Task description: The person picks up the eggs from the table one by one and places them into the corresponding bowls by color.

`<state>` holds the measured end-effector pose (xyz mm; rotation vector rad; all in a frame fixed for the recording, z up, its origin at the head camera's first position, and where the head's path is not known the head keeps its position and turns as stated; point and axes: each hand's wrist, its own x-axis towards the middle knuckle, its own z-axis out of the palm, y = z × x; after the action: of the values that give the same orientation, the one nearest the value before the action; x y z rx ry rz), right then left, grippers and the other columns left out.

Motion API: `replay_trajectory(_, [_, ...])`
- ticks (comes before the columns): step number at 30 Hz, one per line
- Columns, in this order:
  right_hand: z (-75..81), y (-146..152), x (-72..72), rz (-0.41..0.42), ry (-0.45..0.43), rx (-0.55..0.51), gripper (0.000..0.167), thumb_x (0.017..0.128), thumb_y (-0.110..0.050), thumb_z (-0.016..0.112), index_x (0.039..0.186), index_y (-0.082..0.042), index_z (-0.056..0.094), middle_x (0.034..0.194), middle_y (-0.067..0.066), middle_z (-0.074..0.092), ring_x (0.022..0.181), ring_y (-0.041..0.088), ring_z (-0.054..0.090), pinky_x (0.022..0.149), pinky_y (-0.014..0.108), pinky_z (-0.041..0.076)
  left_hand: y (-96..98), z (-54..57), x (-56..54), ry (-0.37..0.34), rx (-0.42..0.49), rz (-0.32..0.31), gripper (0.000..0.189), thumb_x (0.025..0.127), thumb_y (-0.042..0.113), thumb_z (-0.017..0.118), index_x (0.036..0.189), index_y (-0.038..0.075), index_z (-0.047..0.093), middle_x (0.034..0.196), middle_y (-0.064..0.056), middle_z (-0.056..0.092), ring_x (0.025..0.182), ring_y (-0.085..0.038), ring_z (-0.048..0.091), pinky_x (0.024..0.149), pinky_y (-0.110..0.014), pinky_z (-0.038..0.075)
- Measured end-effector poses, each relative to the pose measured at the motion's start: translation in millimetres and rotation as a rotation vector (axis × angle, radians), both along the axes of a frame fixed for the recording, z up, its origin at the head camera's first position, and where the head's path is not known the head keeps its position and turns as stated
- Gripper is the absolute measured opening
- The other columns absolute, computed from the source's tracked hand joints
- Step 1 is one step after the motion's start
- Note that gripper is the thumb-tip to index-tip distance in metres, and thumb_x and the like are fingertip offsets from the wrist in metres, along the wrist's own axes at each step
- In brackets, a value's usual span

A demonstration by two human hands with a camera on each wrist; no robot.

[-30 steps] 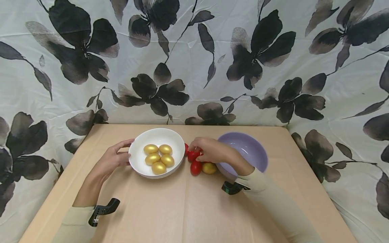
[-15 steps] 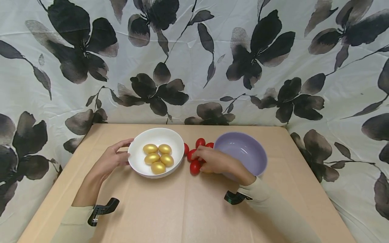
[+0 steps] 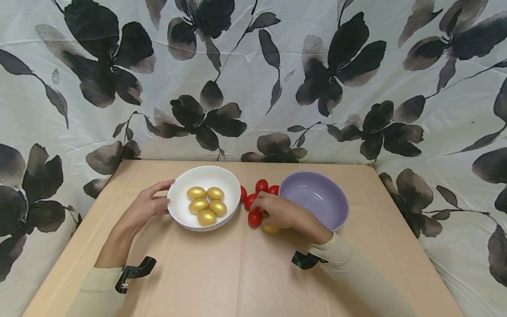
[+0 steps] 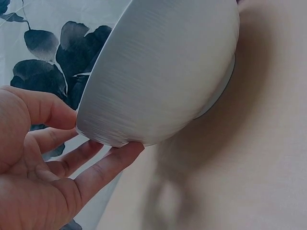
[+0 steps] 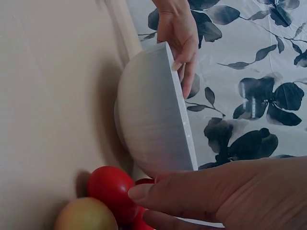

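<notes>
The white bowl (image 3: 206, 177) holds several golden eggs (image 3: 198, 206). My left hand (image 3: 144, 209) grips its left edge, thumb and fingertips against the rim and outer wall, as the left wrist view shows of the bowl (image 4: 158, 72). My right hand (image 3: 283, 213) reaches down with bent fingers over a cluster of glossy red eggs (image 3: 255, 218) beside the purple bowl (image 3: 317, 198). A golden egg (image 3: 271, 229) peeks out under it. In the right wrist view my thumb overlaps a red egg (image 5: 110, 189), next to that golden egg (image 5: 86, 215). I cannot tell whether the right fingers hold anything.
More red eggs (image 3: 261, 186) lie between the two bowls, close to the purple bowl's left side. The light wooden table (image 3: 206, 273) ends at the back against a floral cloth (image 3: 261, 127). Each wrist wears a black strap mount (image 3: 136, 274).
My right hand has drawn back toward me and slightly right, uncovering red eggs at the back. The golden egg is now partly under it. The left hand and both bowls stay put.
</notes>
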<state>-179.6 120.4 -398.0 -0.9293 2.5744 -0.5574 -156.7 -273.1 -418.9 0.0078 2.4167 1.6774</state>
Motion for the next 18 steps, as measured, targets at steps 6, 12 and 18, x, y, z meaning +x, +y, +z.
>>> replay_trajectory(6, [0.6,1.1,12.5,-0.024,0.035,0.097,0.038,0.08,-0.007,0.078,0.116,-0.017,0.071,0.109,0.0,0.056,0.08,0.014,0.06,0.068,0.026,0.052,1.0,-0.5,-0.2,-0.002,0.017,-0.002,0.065,0.098,0.002,0.052,0.159,0.009,0.031,0.156,-0.025,0.031,0.13,-0.046,0.052,0.085,-0.038,0.06])
replay_trajectory(12, [1.1,4.7,27.0,-0.003,0.029,0.186,0.035,0.076,-0.014,0.085,0.108,-0.015,0.071,0.1,-0.002,0.055,0.079,0.014,0.055,0.067,0.027,0.049,0.5,-0.1,-0.5,-0.006,0.017,0.001,0.065,0.098,0.002,0.052,0.16,0.009,0.031,0.156,-0.025,0.031,0.129,-0.045,0.053,0.085,-0.037,0.06])
replay_trajectory(18, [-0.7,7.7,33.2,0.045,-0.037,0.244,0.018,0.08,-0.015,0.083,0.092,-0.016,0.069,0.085,-0.003,0.056,0.076,0.013,0.051,0.065,0.026,0.047,-0.1,-1.9,-0.7,-0.007,0.019,0.002,0.065,0.098,0.002,0.052,0.159,0.009,0.032,0.155,-0.025,0.032,0.126,-0.041,0.056,0.083,-0.035,0.06])
